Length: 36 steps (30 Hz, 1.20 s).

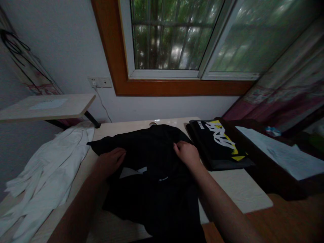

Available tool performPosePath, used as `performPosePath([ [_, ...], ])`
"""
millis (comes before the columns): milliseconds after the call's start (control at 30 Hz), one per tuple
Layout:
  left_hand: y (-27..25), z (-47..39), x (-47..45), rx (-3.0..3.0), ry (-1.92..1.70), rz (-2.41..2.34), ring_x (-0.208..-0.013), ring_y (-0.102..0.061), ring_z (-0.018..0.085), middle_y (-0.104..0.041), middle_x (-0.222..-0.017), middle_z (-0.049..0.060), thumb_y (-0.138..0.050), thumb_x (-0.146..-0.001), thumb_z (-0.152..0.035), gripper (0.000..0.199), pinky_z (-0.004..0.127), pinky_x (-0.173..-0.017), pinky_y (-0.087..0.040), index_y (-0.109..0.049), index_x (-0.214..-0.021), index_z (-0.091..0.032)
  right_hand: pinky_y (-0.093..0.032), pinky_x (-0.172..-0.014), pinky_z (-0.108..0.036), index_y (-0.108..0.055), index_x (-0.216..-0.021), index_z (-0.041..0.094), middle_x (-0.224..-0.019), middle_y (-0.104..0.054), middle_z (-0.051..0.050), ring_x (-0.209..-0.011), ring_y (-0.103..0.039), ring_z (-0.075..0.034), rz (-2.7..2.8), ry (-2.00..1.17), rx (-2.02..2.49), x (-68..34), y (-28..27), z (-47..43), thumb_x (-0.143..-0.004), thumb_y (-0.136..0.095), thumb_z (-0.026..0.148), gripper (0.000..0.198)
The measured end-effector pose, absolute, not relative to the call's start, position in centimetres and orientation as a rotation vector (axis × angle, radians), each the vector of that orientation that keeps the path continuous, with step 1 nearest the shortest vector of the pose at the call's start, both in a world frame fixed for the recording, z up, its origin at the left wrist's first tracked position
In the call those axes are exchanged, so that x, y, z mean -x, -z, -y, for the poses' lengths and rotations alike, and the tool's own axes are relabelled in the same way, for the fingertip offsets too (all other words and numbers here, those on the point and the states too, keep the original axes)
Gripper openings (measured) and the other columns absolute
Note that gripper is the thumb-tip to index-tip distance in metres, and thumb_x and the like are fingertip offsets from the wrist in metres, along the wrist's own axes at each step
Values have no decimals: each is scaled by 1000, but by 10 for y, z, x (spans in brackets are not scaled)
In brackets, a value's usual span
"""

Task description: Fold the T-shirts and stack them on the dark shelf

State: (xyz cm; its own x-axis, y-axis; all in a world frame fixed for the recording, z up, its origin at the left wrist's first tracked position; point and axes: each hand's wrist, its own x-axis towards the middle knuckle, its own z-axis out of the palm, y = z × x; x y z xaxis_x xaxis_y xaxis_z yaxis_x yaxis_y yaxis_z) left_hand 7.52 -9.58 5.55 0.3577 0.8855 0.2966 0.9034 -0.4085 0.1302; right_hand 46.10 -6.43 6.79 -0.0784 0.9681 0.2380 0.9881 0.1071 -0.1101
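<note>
A black shirt [157, 148] lies spread and rumpled over the pale table, its near end running out of the bottom of the view. Pale grey and white marks show near its middle. My left hand [112, 161] is closed on the cloth at the left side, just below a part that sticks out like a sleeve. On the right side my right hand [187, 153] pinches the fabric between thumb and fingers. The dark cloth hides the exact folds held in each hand.
White cloth [50, 168] lies crumpled along the table's left side, beneath a small raised shelf [76, 101]. Folded black clothing [215, 145] with a white and yellow print sits at the right. A cable [102, 104] hangs from a wall socket. Behind the table [238, 189] is a window.
</note>
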Motion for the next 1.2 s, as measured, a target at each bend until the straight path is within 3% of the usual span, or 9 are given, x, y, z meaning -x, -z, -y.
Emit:
performPosePath([
  [167,-55,93,-75,2433,367,1793,-100,-70,24,-73,-122,5,-37,-102,-39,40,36,-84,-56,-73,-114,-23,-50,-88,-33,-75,-103,21,-106,-74,-9,-99,-66,-24,2253,146,1787,-466,-63,62,-99,-50,30,27],
  [300,-49,86,-67,2385,390,1757,-104,-67,28,-76,-113,9,-38,-101,-34,40,43,-95,-52,-74,-105,-18,-47,-102,-40,-69,-123,22,-130,-66,-10,-117,-61,-27,2275,75,1633,-467,-49,58,-98,-54,31,31],
  [467,-38,78,-56,2380,511,1777,-112,-66,28,-74,-116,13,-42,-98,-29,33,50,-113,-39,-73,-105,-18,-45,-108,-46,-64,-131,24,-140,-60,-10,-126,-57,-27,2353,-36,1428,-467,-36,54,-98,-55,36,37],
  [600,-42,81,-58,2384,524,1775,-116,-64,30,-73,-120,11,-48,-97,-33,28,58,-115,-32,-73,-105,-20,-44,-109,-48,-64,-132,26,-142,-57,-10,-130,-53,-29,2391,-36,1348,-466,-34,55,-96,-59,42,40],
  [700,-50,86,-66,2468,541,1670,-114,-64,28,-73,-117,7,-50,-97,-34,27,57,-117,-31,-74,-105,-23,-44,-109,-49,-63,-133,26,-143,-57,-10,-131,-52,-30,2397,-26,1348,-464,-34,56,-95,-60,44,42],
  [767,-55,89,-72,2551,541,1611,-108,-65,25,-75,-111,6,-48,-98,-33,29,51,-115,-36,-75,-101,-23,-44,-109,-49,-63,-133,27,-143,-56,-10,-132,-52,-30,2394,-19,1358,-463,-34,56,-95,-60,45,42],
  [900,-58,93,-78,2647,451,1645,-100,-66,23,-74,-102,8,-41,-101,-35,37,39,-92,-51,-74,-95,-21,-45,-109,-49,-64,-132,28,-142,-57,-8,-131,-52,-29,2393,-3,1390,-461,-35,56,-97,-58,42,38],
  [1200,-78,103,-74,2891,246,1849,-72,-66,16,-73,-78,2,-34,-103,-45,46,28,-68,-44,-72,-85,-23,-47,-108,-47,-68,-129,28,-138,-61,-8,-128,-56,-28,2379,34,1420,-466,-33,48,-98,-55,36,34],
])
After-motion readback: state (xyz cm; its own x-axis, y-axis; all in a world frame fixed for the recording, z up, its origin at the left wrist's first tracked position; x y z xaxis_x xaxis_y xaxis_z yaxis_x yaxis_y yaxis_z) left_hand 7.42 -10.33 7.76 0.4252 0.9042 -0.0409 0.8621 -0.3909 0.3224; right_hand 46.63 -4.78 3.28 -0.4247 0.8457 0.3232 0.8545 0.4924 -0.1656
